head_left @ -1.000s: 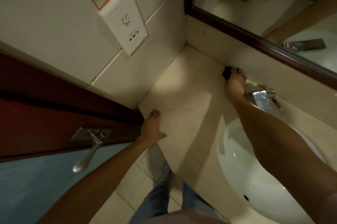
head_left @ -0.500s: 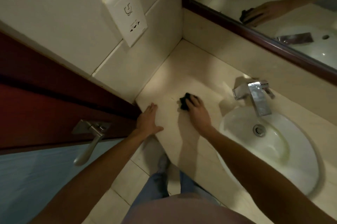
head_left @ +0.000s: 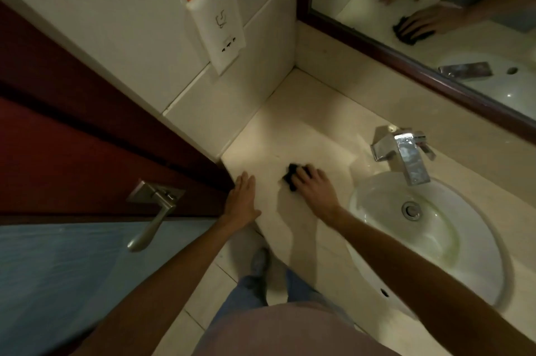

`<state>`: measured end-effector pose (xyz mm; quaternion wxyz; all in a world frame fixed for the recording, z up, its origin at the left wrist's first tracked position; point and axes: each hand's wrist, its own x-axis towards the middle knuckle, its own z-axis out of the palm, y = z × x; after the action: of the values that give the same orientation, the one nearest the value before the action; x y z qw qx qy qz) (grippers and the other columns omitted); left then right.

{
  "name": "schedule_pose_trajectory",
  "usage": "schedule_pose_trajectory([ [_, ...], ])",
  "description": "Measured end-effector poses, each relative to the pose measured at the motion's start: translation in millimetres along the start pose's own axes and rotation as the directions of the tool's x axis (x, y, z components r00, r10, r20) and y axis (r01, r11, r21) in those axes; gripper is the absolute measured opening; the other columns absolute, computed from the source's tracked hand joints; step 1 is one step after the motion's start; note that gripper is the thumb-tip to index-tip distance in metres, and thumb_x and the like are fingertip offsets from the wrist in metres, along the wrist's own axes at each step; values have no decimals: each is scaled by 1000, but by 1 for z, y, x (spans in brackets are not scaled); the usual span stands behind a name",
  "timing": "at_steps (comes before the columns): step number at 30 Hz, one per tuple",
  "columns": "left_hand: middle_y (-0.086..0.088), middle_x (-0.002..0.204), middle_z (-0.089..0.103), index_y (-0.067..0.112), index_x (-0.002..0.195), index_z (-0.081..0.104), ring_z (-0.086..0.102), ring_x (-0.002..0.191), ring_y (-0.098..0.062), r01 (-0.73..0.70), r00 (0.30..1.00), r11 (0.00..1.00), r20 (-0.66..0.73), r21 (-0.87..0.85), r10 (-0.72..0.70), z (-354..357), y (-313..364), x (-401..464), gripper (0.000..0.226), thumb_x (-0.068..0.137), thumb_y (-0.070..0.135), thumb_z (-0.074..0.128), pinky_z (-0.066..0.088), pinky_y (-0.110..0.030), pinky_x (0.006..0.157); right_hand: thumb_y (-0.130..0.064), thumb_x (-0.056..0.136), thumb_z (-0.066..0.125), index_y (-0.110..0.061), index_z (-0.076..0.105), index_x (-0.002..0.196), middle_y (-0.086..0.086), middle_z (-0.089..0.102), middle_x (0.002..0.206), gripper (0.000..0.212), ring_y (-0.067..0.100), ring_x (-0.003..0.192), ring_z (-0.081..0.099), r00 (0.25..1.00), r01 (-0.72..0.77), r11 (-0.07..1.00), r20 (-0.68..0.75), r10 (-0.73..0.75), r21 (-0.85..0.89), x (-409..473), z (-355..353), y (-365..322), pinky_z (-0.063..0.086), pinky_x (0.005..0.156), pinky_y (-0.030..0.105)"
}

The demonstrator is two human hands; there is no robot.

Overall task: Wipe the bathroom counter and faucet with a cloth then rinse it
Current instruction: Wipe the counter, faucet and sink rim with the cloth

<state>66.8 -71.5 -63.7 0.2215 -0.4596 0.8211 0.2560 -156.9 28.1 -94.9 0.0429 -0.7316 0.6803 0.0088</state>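
A small black cloth [head_left: 291,177] lies on the beige stone counter [head_left: 307,123], left of the white basin [head_left: 452,242]. My right hand [head_left: 314,187] presses flat on the cloth with fingers spread over it; most of the cloth is hidden under the fingers. My left hand [head_left: 243,200] rests flat on the counter's left front edge, fingers straight. The chrome square faucet [head_left: 406,157] stands behind the basin, to the right of my right hand, untouched.
A dark-framed mirror [head_left: 435,71] runs along the back wall. A white socket plate [head_left: 220,28] hangs on the tiled left wall. A red door with a metal lever handle [head_left: 153,210] sits close to the counter's left end. My legs stand on the tiled floor below.
My right hand slid the cloth from the back wall beside the faucet to the counter's front left area. My left hand stayed on the counter edge.
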Motion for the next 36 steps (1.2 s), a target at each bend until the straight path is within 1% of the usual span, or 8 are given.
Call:
schedule_pose_trajectory([
  [6, -15, 164, -14, 9, 157, -6, -8, 152, -30, -47, 999, 999, 11, 0, 47, 3, -8, 3, 117, 80, 39, 78, 16, -45, 122, -21, 93, 32, -4, 67, 117, 23, 61, 120, 46, 46, 110, 55, 955, -296, 942, -48, 292, -161, 64, -22, 135, 45, 89, 50],
  [9, -16, 164, -14, 9, 157, -6, -9, 152, -30, -38, 999, 999, 11, 1, 38, 6, -8, 6, 119, 79, 37, 79, 17, -44, 123, -11, 95, 41, 3, 64, 115, 33, 60, 114, 34, 48, 105, 57, 847, -522, 829, -11, 531, -200, 80, -17, 182, 48, 87, 52],
  [14, -14, 164, -13, 9, 157, -4, -8, 153, -29, -33, 999, 999, 0, 2, 33, 7, -8, 9, 120, 77, 38, 81, 18, -44, 123, -8, 101, 38, 11, 56, 123, 42, 50, 124, 34, 55, 110, 53, 718, -677, 727, 111, 687, -114, 85, -3, 186, 46, 90, 62],
  [17, -13, 165, -13, 11, 157, -2, -7, 153, -27, -40, 999, 999, -9, -21, 40, 8, -9, 8, 120, 76, 39, 81, 18, -44, 122, -13, 106, 31, 8, 43, 139, 40, 38, 140, 41, 57, 121, 42, 714, -695, 719, 121, 689, 13, 77, -6, 171, 41, 94, 65],
  [25, -11, 165, -10, 12, 158, 0, -5, 153, -25, -49, 999, 999, -10, -1, 49, 3, -12, 2, 118, 76, 42, 80, 19, -43, 122, -15, 93, 58, -4, 55, 132, 25, 49, 141, 41, 50, 121, 48, 865, -498, 865, 108, 490, 63, 1, 0, 50, 47, 96, 58],
  [29, -13, 165, -10, 12, 157, -2, -4, 153, -27, -35, 999, 997, 5, 65, 35, 1, -8, 4, 119, 77, 45, 79, 24, -43, 121, -10, 70, 86, -5, 65, 129, 25, 59, 136, 63, 51, 114, 59, 962, -251, 961, 137, 235, 117, -51, 11, -35, 52, 96, 55],
  [33, -12, 165, -11, 11, 157, -3, -4, 153, -28, -24, 999, 994, 29, 102, 22, -2, -6, 4, 120, 76, 44, 80, 28, -44, 119, -12, 76, 72, -10, 59, 139, 19, 56, 144, 64, 45, 123, 58, 978, 118, 985, 159, -137, 126, -95, 17, -85, 50, 102, 53],
  [36, -13, 165, -9, 11, 157, -2, -3, 153, -28, -37, 999, 995, 22, 97, 36, 0, -6, 5, 119, 77, 44, 80, 29, -45, 118, -9, 83, 72, -10, 53, 144, 20, 52, 148, 64, 44, 126, 57, 979, 150, 983, 126, -163, 109, -85, 20, -56, 51, 102, 51],
])
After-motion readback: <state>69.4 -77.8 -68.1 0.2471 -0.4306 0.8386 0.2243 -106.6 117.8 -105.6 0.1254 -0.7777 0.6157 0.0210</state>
